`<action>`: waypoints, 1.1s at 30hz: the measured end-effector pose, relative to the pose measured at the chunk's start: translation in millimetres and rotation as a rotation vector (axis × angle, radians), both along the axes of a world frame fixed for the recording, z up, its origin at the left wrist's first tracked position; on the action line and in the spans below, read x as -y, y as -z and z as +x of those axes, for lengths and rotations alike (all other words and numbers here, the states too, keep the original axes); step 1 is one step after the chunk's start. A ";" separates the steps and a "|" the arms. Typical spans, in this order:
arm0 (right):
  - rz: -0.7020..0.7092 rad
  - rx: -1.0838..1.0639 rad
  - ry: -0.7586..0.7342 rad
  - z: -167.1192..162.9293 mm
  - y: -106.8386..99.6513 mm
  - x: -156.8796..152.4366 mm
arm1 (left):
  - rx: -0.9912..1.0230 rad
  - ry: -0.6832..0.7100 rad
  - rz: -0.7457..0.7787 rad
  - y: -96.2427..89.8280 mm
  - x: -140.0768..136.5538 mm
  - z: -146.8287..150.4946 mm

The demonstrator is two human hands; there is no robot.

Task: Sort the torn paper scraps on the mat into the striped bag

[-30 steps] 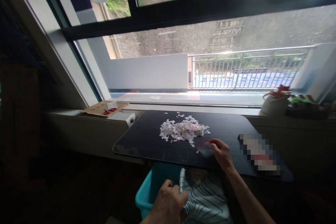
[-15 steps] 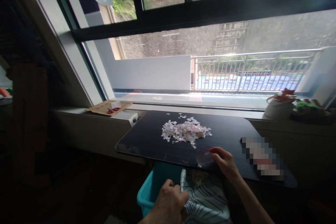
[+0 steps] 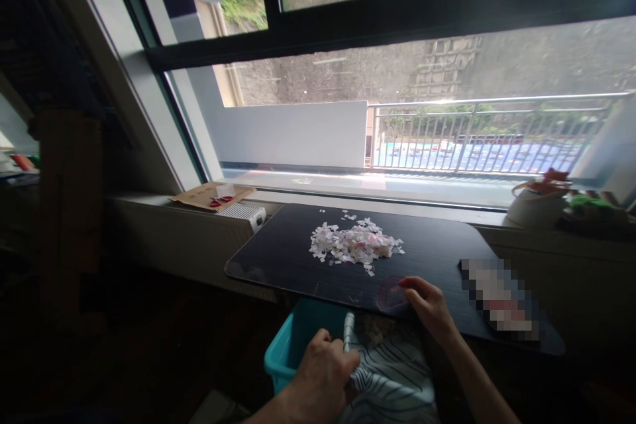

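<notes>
My left hand (image 3: pixel 325 368) is closed on the rim of a white striped cloth bag (image 3: pixel 392 368), held just below the near edge of the dark table. Pale scraps show in the bag's mouth. A teal bin (image 3: pixel 288 338) stands beside this hand, partly hidden by it. My right hand (image 3: pixel 430 308) is at the table's near edge, its fingers pinching a thin, clear round piece with red markings (image 3: pixel 392 293); its exact kind is unclear. Beyond it, a loose heap of small paper scraps (image 3: pixel 355 242) lies on the table (image 3: pixel 278 258).
A blurred-out flat object (image 3: pixel 499 298) lies at the table's right. Red-handled scissors (image 3: pixel 221 201) rest on brown paper (image 3: pixel 196 196) on the sill to the left, near a white radiator (image 3: pixel 243 213). A pale pot (image 3: pixel 536 205) stands at the right by the window.
The view has shifted slightly. A small white scrap at the table's near edge, beside the clear round piece, no longer shows. Both hands keep their grips.
</notes>
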State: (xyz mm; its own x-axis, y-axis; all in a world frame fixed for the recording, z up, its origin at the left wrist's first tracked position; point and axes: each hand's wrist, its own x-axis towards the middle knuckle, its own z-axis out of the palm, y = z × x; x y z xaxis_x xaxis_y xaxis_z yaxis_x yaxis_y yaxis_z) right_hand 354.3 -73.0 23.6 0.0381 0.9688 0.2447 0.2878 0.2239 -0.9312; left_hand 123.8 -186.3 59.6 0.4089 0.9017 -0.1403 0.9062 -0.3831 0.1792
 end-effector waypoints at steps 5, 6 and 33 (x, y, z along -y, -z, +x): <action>-0.005 -0.023 0.038 -1.2 1.5 -9.1 | -0.007 0.006 0.019 -0.3 0.4 1.1; 0.000 -0.030 0.065 -3.1 2.0 -12.5 | -0.004 0.007 0.024 0.2 0.4 0.9; 0.081 0.055 0.029 -21.8 15.0 -28.8 | -0.005 0.030 0.064 9.1 -1.6 -0.7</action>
State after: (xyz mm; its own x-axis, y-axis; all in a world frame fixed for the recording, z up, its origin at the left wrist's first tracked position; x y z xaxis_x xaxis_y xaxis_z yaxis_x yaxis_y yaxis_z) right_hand 332.5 -44.2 8.6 0.0504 0.9445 0.3245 0.3450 0.2885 -0.8932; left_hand 123.1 -184.7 50.5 0.4358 0.8960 -0.0849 0.8947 -0.4210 0.1490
